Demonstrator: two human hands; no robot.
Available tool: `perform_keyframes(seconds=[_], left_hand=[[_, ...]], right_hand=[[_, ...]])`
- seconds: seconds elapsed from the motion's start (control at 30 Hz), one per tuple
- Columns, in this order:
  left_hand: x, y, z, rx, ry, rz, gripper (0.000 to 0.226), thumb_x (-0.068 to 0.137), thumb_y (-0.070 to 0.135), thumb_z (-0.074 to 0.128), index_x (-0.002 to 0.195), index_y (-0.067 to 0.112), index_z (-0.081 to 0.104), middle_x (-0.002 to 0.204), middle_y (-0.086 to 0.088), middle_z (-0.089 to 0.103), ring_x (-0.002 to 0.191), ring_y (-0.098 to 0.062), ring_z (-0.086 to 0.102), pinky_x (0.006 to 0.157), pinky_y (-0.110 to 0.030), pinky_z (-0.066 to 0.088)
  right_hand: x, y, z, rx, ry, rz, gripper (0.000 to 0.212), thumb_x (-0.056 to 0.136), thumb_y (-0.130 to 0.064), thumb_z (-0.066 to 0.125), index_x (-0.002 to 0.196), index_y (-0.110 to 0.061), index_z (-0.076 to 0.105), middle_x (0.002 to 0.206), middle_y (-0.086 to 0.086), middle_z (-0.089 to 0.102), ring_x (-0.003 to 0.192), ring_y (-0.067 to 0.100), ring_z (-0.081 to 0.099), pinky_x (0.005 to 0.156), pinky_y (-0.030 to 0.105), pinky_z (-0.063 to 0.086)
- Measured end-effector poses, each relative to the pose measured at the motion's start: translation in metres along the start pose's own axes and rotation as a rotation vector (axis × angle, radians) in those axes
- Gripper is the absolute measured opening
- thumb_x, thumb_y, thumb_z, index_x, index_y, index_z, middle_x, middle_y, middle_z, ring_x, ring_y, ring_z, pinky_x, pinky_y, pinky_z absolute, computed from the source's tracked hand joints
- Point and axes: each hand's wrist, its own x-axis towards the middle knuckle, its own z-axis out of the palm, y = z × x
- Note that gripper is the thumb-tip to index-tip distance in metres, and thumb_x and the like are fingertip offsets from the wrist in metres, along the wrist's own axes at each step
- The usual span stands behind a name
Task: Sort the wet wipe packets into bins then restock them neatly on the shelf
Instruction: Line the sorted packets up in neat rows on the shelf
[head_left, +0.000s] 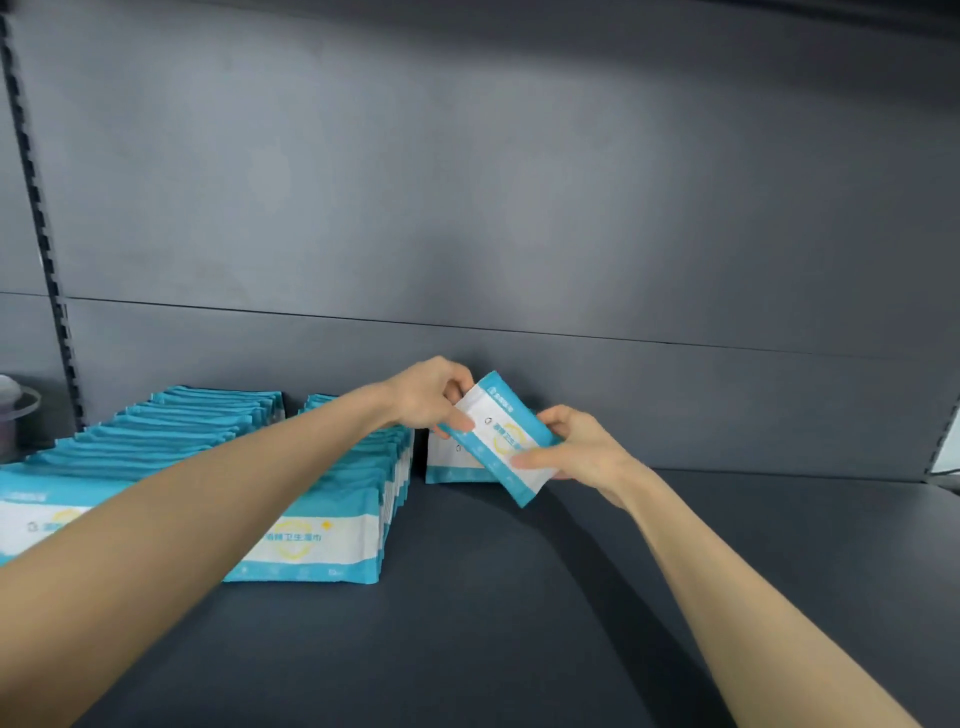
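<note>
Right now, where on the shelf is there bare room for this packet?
Bare shelf lies right of the standing packet at the back wall, and in front of it. The left is crowded with two packet rows.

Blue-white packet (501, 436) tilted, above dark shelf (519, 597).

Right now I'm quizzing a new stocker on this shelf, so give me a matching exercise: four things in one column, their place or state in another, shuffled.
Things:
1. tilted packet
2. upright packet
3. two long rows
4. grey container

Places or states:
A. far left edge, beyond the slotted upright
B. held in both hands
C. standing alone by the back panel
D. filling the shelf's left part

Pairs: 1-B, 2-C, 3-D, 4-A
</note>
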Motion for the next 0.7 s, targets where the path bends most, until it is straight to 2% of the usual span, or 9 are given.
perform_keyframes(seconds=[0.07,0.13,0.2,0.27,0.3,0.37,0.47,0.57,0.7], left_hand=[[0.000,-0.008,0.000,0.093,-0.012,-0.051,0.022,0.078,-0.004,0.071,0.090,0.007,0.056,0.090,-0.013,0.064,0.072,-0.022,0.061,0.055,-0.023,0.050],[0.001,-0.011,0.002,0.266,-0.004,-0.080,0.031,0.073,0.004,0.076,0.096,0.008,0.055,0.094,-0.009,0.063,0.078,-0.024,0.059,0.064,-0.029,0.048],[0.003,-0.012,0.004,0.369,0.064,-0.083,0.039,0.071,0.012,0.079,0.101,0.014,0.055,0.097,-0.002,0.055,0.085,-0.021,0.053,0.071,-0.027,0.042],[0.006,-0.011,0.006,0.437,0.067,-0.077,0.044,0.072,0.017,0.080,0.109,0.016,0.057,0.106,-0.003,0.052,0.092,-0.021,0.050,0.078,-0.027,0.041],[0.008,-0.011,0.008,0.479,0.050,-0.079,0.044,0.073,0.019,0.080,0.110,0.016,0.057,0.111,-0.004,0.052,0.094,-0.022,0.050,0.079,-0.028,0.041],[0.009,-0.011,0.012,0.586,0.030,-0.091,0.045,0.076,0.022,0.078,0.114,0.015,0.055,0.118,-0.008,0.052,0.097,-0.025,0.052,0.078,-0.030,0.040],[0.011,-0.007,0.018,0.791,0.045,-0.063,0.047,0.081,0.025,0.073,0.120,0.011,0.050,0.121,-0.010,0.053,0.107,-0.030,0.055,0.076,-0.033,0.040],[0.012,-0.006,0.025,0.961,0.091,0.001,0.058,0.079,0.026,0.074,0.125,0.009,0.041,0.124,-0.011,0.051,0.113,-0.030,0.052,0.078,-0.035,0.041],[0.012,-0.010,0.029,1.107,0.057,0.026,0.075,0.075,0.039,0.075,0.134,0.009,0.038,0.134,-0.009,0.040,0.125,-0.026,0.040,0.096,-0.039,0.039]], right_hand=[[0.007,0.008,0.002,-0.008,0.038,0.007,0.037,0.074,0.001,0.078,0.101,-0.010,0.056,0.107,0.007,0.067,0.087,0.017,0.067,0.072,0.031,0.058],[0.016,0.011,0.004,-0.064,0.145,-0.040,0.031,0.071,0.003,0.079,0.086,-0.015,0.058,0.102,0.009,0.069,0.089,0.022,0.067,0.075,0.035,0.058],[0.023,0.011,0.007,-0.154,0.177,-0.084,0.028,0.069,0.000,0.081,0.080,-0.016,0.061,0.095,0.006,0.069,0.086,0.019,0.066,0.070,0.025,0.056],[0.030,0.012,0.010,-0.231,0.177,-0.106,0.025,0.070,-0.002,0.081,0.083,-0.014,0.063,0.091,0.004,0.066,0.078,0.013,0.060,0.056,0.008,0.045],[0.033,0.014,0.011,-0.258,0.185,-0.108,0.025,0.071,-0.002,0.080,0.084,-0.014,0.063,0.091,0.005,0.066,0.076,0.013,0.058,0.052,0.006,0.041],[0.041,0.019,0.015,-0.313,0.202,-0.102,0.026,0.073,-0.004,0.079,0.085,-0.017,0.061,0.100,0.008,0.065,0.082,0.016,0.060,0.061,0.012,0.046],[0.047,0.024,0.021,-0.453,0.261,-0.085,0.030,0.076,-0.010,0.077,0.097,-0.019,0.056,0.113,0.006,0.057,0.099,0.022,0.057,0.083,0.036,0.052],[0.043,0.023,0.025,-0.679,0.301,-0.155,0.056,0.076,-0.018,0.076,0.123,-0.018,0.044,0.127,0.001,0.036,0.119,0.020,0.038,0.090,0.038,0.047],[0.041,0.024,0.026,-0.880,0.164,-0.193,0.098,0.072,-0.029,0.079,0.149,-0.025,0.019,0.147,0.001,0.016,0.131,0.024,0.021,0.100,0.038,0.040]])
